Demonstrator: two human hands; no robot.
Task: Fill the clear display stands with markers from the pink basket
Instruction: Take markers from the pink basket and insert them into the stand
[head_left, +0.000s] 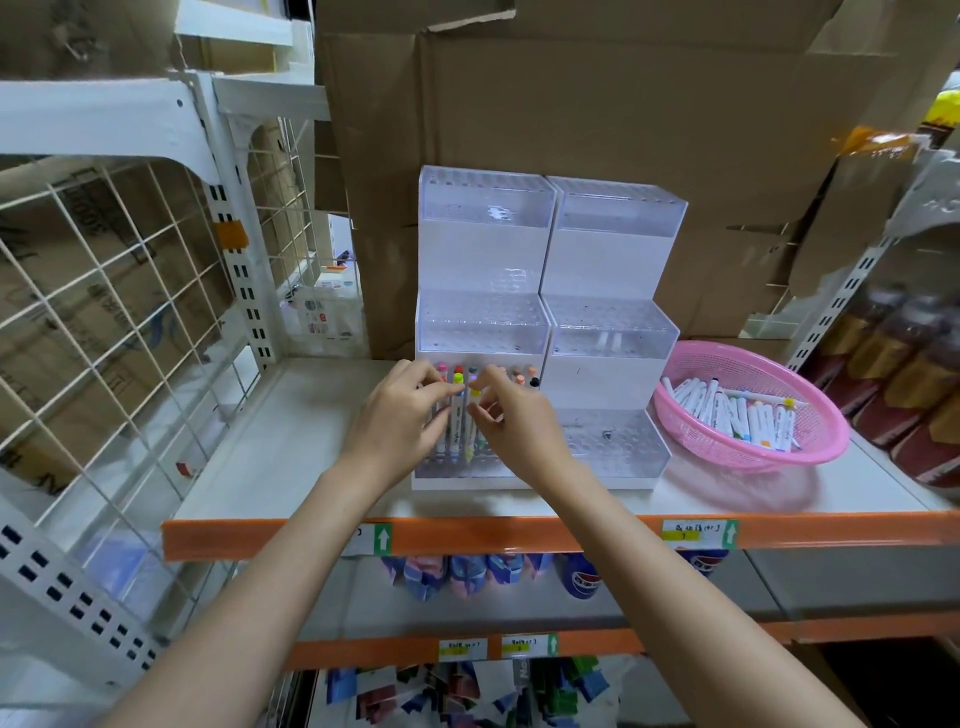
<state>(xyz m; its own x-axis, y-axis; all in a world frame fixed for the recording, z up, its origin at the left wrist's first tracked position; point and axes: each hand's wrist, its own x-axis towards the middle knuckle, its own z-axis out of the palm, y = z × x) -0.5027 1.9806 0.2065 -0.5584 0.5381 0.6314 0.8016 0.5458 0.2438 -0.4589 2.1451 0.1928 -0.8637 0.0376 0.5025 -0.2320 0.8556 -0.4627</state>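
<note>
Left hand (400, 415) and right hand (517, 423) pinch markers (457, 422) in the left stand (483, 325); pink basket (818, 447) holds more.

Clear glossy plastic stands (550, 322); pink plastic mesh basket (810, 447); matt cardboard boxes (597, 104)

Two clear display stands (483, 322) (613, 332), one pink basket (826, 431), two hands (400, 415) (519, 423), uncounted markers (727, 410).

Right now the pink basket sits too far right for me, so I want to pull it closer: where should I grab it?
Grip the pink basket by its near rim, from the front: the rim flares into a wide lip, and the markers lie inside, below it.
</note>
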